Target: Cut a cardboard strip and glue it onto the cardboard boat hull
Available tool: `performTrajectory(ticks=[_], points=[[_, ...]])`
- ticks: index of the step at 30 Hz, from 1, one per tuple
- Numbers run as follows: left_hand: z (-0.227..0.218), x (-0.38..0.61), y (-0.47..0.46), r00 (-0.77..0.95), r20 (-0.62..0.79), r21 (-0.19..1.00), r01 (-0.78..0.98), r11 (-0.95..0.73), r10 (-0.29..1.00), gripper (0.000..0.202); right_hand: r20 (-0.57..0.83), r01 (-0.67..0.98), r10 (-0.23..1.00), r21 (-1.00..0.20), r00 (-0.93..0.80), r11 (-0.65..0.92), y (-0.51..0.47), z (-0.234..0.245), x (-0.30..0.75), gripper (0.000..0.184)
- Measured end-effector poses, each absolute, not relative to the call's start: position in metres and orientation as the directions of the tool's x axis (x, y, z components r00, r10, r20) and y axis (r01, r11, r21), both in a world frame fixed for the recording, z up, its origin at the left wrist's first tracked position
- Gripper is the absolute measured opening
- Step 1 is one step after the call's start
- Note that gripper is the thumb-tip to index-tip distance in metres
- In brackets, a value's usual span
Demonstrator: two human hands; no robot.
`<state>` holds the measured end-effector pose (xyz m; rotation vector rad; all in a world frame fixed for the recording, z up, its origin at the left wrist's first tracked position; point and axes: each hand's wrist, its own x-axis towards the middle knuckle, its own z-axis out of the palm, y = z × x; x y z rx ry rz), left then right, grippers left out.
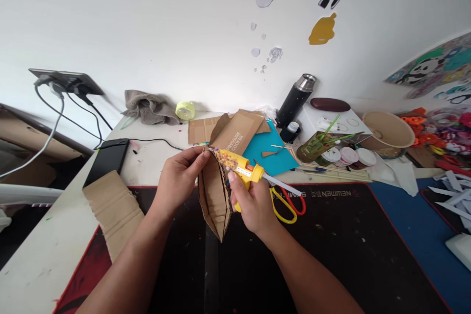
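My right hand (250,201) is closed round a yellow hot glue gun (239,166), with a white glue stick (281,184) poking out of its back end. The gun's body is smeared and its nozzle points left, at the upper edge of a boat-shaped cardboard piece (214,196). Thumb and fingers of my left hand (184,169) pinch that cardboard piece near its top end. The nozzle tip lies close to my left thumb; whether it touches the cardboard I cannot tell. Scissors (289,206) with yellow and red handles lie just right of my right hand.
Cardboard labelled "pressure cooker" (239,132) and a blue sheet (272,149) lie behind my hands. A black flask (296,100), paint jars (348,157) and a brush cup (311,149) stand at the right. Cardboard scrap (112,211) lies left on the black mat (331,250). A cable (158,141) crosses the table.
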<state>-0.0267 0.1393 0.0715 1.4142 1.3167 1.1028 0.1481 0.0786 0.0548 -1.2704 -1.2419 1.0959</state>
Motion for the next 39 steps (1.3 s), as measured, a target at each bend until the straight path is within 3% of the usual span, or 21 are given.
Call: performTrajectory(ticks=[8, 20, 29, 33, 39], points=[[0.069, -0.025, 0.137, -0.022, 0.112, 0.930, 0.356, -0.097, 0.993, 0.044, 0.025, 0.074, 0.997, -0.997, 0.067, 0.020, 0.078, 0.056, 0.148, 0.048], [0.069, -0.027, 0.138, -0.034, 0.093, 0.943, 0.324, -0.077, 0.995, 0.048, 0.011, 0.058, 0.998, -0.998, 0.055, 0.008, 0.079, 0.049, 0.148, 0.044], [0.063, -0.036, 0.146, -0.132, 0.063, 0.979, 0.202, -0.035, 0.989, 0.054, -0.064, -0.190, 0.998, -0.980, -0.011, -0.065, 0.084, 0.048, 0.151, 0.053], [0.063, -0.034, 0.147, -0.021, -0.019, 0.996, 0.082, 0.021, 1.000, 0.050, -0.048, -0.296, 0.998, -0.955, 0.041, -0.034, 0.090, 0.048, 0.155, 0.056], [0.071, -0.025, 0.141, 0.185, -0.102, 0.993, 0.080, 0.088, 0.977, 0.051, -0.088, -0.327, 0.994, -0.943, 0.058, -0.064, 0.097, 0.046, 0.160, 0.064]])
